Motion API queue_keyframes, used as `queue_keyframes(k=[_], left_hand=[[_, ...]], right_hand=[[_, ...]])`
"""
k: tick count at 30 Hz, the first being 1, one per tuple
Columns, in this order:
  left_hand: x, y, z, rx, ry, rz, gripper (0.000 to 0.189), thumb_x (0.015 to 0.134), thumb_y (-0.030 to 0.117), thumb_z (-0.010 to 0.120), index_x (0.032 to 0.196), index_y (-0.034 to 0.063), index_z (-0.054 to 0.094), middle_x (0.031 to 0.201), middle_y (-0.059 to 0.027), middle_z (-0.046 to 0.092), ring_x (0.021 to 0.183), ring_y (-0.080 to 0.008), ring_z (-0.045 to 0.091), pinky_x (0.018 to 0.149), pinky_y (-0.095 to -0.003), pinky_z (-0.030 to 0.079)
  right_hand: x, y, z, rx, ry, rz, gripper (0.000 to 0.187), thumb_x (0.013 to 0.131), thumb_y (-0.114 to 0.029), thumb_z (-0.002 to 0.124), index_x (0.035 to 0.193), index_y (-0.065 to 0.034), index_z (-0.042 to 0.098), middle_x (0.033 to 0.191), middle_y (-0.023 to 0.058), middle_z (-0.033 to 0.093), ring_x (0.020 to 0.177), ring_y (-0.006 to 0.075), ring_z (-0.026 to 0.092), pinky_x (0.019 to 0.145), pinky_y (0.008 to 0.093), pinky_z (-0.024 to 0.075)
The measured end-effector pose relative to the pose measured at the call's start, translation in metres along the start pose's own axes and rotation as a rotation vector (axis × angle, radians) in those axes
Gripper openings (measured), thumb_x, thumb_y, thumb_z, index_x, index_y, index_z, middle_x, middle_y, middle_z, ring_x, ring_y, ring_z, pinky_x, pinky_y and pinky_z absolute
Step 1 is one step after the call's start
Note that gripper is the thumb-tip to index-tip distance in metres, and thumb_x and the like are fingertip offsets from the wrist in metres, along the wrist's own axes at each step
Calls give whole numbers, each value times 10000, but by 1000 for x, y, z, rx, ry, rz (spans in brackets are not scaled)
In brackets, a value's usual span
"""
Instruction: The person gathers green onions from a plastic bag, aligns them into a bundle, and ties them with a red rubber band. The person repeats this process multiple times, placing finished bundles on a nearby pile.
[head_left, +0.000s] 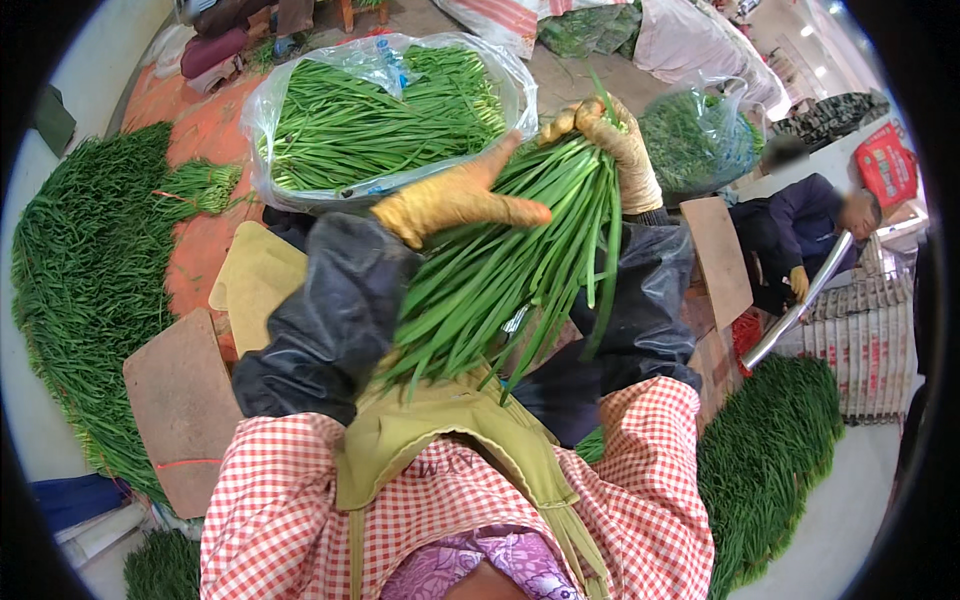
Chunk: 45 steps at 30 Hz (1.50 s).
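My right hand (611, 142), in a stained pale work glove, grips a loose bunch of garlic chives (540, 225) near the cut ends. The long leaves hang down toward my lap. Spread wide in a yellow-orange glove, my left hand (465, 191) lies along the near side of the bunch, thumb and fingers apart; whether it presses on the leaves I cannot tell. Just beyond my hands stands a container lined with clear plastic (259, 150), filled with more garlic chives (382, 112) laid sideways.
Left of me, tied chives (97, 292) are piled beside a small bundle (199, 187) on orange sheeting. Brown boards (180, 412) flank me. At right are a clear bag of greens (697, 135), another chive pile (772, 465), and a seated person (787, 225) near a shiny metal tube (799, 307).
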<state>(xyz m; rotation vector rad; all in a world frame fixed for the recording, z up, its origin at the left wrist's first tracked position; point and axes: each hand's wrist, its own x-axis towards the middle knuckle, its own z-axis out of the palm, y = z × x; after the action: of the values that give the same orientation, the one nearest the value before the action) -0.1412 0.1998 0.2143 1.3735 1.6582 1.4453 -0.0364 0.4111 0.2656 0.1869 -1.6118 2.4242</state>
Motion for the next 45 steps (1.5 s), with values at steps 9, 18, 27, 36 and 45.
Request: queue_keyframes(k=[9, 18, 27, 36, 45], left_hand=[[0, -63, 51, -1197, 103, -317, 621, 886, 221, 776, 1419, 65, 499, 1212, -69, 664, 1060, -176, 664, 943, -338, 549], [30, -98, 150, -1364, 523, -599, 631, 805, 359, 829, 1290, 25, 604, 1222, -98, 661, 1115, -240, 604, 1008, -392, 444], [-64, -188, 223, -1501, 222, -1211, 1047, 798, 731, 679, 1543, 65, 365, 1554, -204, 389, 1414, -288, 382, 1153, -473, 306], [-63, -221, 191, -1672, 214, -1106, 603, 813, 564, 785, 1108, 49, 679, 970, -94, 741, 795, -227, 715, 771, -383, 609], [-43, -250, 90, -1034, 189, -1027, 678, 891, 558, 659, 1388, 107, 565, 1332, -166, 600, 1164, -317, 583, 1047, -506, 411]], right_hand=[[25, 90, -19, 316, 320, 224, 694, 919, -670, 584, 1263, -67, 602, 1131, 126, 694, 1034, 265, 677, 916, 427, 572], [-116, 92, -14, -208, 443, 818, 680, 925, -259, 735, 1478, -31, 412, 1341, 91, 578, 1178, 196, 584, 991, 345, 489], [-133, 177, -82, 268, 348, 1825, 490, 987, -492, 605, 1269, -93, 647, 1181, 73, 716, 958, 201, 698, 890, 351, 572], [-73, 220, -59, -150, 192, 1739, 300, 966, -237, 627, 1162, -13, 668, 1087, 97, 716, 877, 216, 697, 768, 370, 580], [-55, 282, -38, -812, 257, 1253, 542, 920, -335, 668, 1266, 70, 569, 1073, 143, 680, 959, 219, 637, 821, 373, 520]])
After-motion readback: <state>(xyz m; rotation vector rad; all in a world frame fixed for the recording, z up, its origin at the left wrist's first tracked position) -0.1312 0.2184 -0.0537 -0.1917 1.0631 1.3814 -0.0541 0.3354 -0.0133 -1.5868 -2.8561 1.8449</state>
